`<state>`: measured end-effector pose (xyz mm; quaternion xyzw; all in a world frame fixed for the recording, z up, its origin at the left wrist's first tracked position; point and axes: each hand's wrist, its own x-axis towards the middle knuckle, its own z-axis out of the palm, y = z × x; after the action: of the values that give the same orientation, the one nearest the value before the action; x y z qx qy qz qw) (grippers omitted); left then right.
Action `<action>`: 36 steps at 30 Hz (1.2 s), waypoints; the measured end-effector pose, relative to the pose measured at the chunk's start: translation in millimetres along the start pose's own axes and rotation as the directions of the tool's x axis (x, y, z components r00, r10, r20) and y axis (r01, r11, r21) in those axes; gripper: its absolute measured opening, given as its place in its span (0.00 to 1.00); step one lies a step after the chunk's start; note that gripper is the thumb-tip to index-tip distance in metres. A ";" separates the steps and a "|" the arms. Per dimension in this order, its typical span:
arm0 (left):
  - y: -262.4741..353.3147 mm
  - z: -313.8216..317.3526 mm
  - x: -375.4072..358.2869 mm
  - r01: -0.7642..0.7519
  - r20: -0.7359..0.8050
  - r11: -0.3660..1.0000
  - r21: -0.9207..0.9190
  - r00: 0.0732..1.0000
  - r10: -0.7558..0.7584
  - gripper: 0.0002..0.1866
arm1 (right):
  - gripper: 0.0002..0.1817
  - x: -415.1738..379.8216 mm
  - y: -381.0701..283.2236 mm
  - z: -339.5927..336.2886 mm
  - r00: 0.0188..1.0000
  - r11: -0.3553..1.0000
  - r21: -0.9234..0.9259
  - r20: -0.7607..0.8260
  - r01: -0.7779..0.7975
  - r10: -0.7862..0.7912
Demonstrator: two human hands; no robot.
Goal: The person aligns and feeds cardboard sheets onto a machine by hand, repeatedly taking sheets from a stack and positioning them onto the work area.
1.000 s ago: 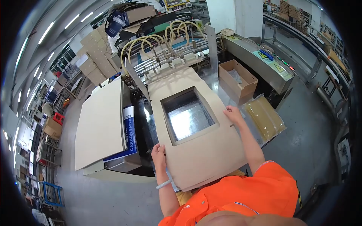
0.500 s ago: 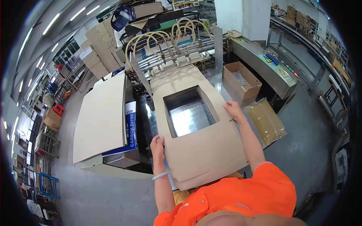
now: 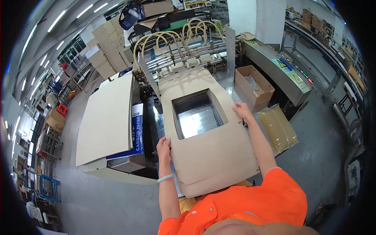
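Observation:
A stack of tan cardboard sheets (image 3: 213, 160) lies in front of me, with a rectangular opening cut through it. Shiny metal shows at the bottom of that opening. My left hand (image 3: 163, 149) is closed on the stack's left edge, thumb on top, a pale bracelet on the wrist. On the opposite edge, further forward, my right hand (image 3: 242, 111) grips the cardboard between thumb and fingers. The fingertips under the edges are hidden. The stack's far end reaches the rollers of a machine (image 3: 184, 58) with yellowish hoses.
Large plain board sheets (image 3: 105, 121) lie to the left, beside a blue carbon paper box (image 3: 137, 129). To the right are an open cardboard box (image 3: 253, 88) and a plastic-wrapped yellowish pack (image 3: 277, 129). A control panel (image 3: 291, 70) with buttons stands beyond them.
My left hand has slid slightly forward along the cardboard edge. The loose layers at the stack's near end have shifted a little. My right hand keeps its place on the right edge.

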<state>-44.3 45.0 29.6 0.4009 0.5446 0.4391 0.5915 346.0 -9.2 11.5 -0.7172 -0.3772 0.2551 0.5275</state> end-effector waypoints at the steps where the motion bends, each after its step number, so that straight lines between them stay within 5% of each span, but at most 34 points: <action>1: 0.9 0.6 1.0 0.000 0.001 1.000 -0.006 1.000 0.000 0.16 | 0.11 5.6 5.1 0.4 1.000 1.000 0.016 0.004 -0.014 0.014; 15: 9.7 6.5 23.2 -0.004 -0.012 1.000 -0.029 1.000 0.004 0.17 | 0.15 23.3 -9.7 2.9 0.986 0.987 0.042 0.056 -0.158 0.155; 25: 5.5 7.0 43.7 0.034 0.030 0.999 -0.032 0.999 -0.033 0.16 | 0.15 48.2 9.7 -11.1 0.848 0.706 0.643 0.518 -0.296 -0.115; 29: 3.0 8.6 45.3 0.026 0.009 0.999 -0.021 1.000 -0.026 0.15 | 0.15 35.3 -10.3 11.8 0.986 0.986 0.017 0.043 -0.164 0.163; 36: 9.4 14.2 46.9 0.030 0.024 1.000 -0.002 0.999 -0.030 0.15 | 0.16 44.4 -4.5 17.5 0.992 0.990 -0.090 0.046 -0.112 0.117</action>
<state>-29.9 92.7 26.0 0.3972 0.5432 0.4258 0.6048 357.3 37.3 11.7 -0.7533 -0.3598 0.2865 0.4702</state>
